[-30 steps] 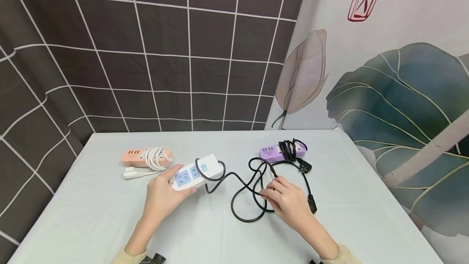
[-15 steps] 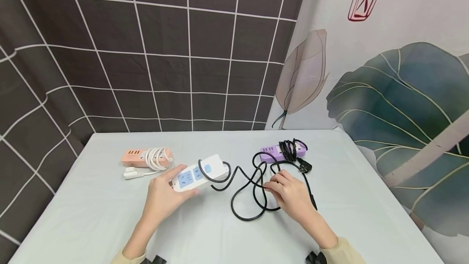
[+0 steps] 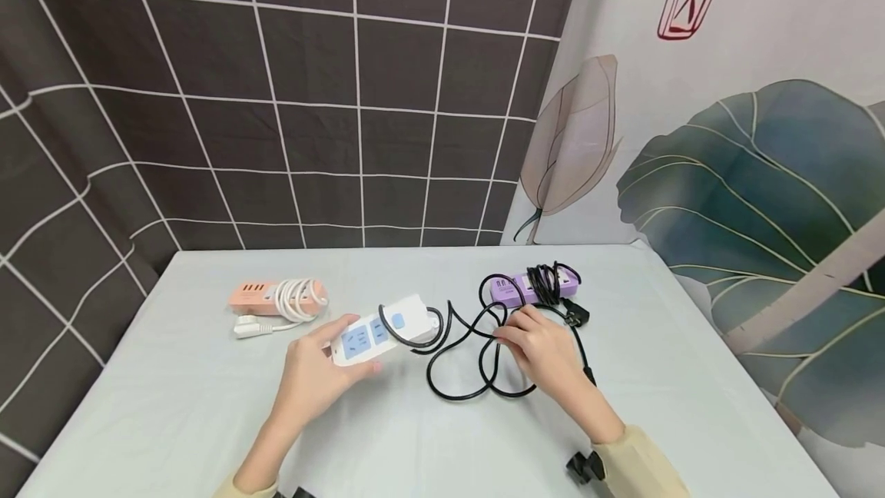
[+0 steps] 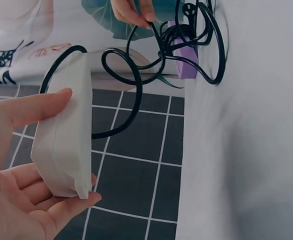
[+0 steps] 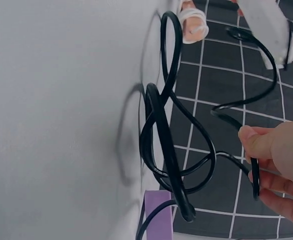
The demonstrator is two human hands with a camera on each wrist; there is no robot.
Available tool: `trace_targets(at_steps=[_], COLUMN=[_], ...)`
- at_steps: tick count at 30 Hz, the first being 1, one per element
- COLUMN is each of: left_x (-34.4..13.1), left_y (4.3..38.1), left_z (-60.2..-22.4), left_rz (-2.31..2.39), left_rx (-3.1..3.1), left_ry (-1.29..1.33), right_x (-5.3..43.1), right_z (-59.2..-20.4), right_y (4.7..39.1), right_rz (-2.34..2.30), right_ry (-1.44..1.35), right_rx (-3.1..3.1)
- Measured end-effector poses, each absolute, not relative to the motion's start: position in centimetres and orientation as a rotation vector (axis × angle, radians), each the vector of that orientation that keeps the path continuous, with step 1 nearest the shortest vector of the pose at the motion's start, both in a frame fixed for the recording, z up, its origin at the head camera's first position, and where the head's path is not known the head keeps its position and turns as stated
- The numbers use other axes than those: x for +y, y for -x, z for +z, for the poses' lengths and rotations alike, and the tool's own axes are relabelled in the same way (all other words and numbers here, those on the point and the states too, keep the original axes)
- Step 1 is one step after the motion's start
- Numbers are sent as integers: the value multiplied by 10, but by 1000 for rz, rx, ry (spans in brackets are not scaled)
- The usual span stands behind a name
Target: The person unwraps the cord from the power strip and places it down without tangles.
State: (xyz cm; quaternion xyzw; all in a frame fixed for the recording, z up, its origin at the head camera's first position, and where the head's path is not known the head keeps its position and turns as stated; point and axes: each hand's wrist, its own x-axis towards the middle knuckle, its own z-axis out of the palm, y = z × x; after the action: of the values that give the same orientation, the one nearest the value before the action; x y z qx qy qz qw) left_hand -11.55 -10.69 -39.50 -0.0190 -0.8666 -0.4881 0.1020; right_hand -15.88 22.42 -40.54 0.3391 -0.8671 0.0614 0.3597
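Observation:
My left hand (image 3: 314,375) grips a white power strip (image 3: 368,336) with blue sockets, tilted above the table. In the left wrist view its thumb presses one side of the strip (image 4: 69,130) and fingers support the lower end. One turn of the strip's black cord (image 3: 451,399) crosses its face. The rest of the cord runs right in loose, crossing loops. My right hand (image 3: 542,348) pinches that cord; the right wrist view shows the cord (image 5: 255,175) between thumb and fingers. Part of the cord's far end is hidden behind the right hand.
A purple power strip (image 3: 503,293) with a bundled black cord (image 3: 545,283) lies at the back right, a black plug (image 3: 575,313) beside it. At back left lies an orange power strip (image 3: 250,298) with a wound white cord (image 3: 297,300) and white plug (image 3: 250,327).
The white power strip and left hand have shifted slightly right. My right hand has moved a little up and away, still pinching the cord, and the loops have shifted with it.

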Motion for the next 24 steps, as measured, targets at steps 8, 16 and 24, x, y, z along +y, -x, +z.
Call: trace_targets(at_steps=[8,16,24], left_x=[-105,-103,-113], left_y=[113,113,114], left_z=[-392,-398,-404], left_rz=[-1463,-1387,-1221], left_rx=[-2566,-2659,-2727], left_ry=[134,188,218], right_x=[220,220,225], right_z=[-407,-405,-395], right_y=[165,171,168], right_rz=[159,169,182], right_ry=[-796,-715,-680], right_rx=[-2264,-2231,-2196])
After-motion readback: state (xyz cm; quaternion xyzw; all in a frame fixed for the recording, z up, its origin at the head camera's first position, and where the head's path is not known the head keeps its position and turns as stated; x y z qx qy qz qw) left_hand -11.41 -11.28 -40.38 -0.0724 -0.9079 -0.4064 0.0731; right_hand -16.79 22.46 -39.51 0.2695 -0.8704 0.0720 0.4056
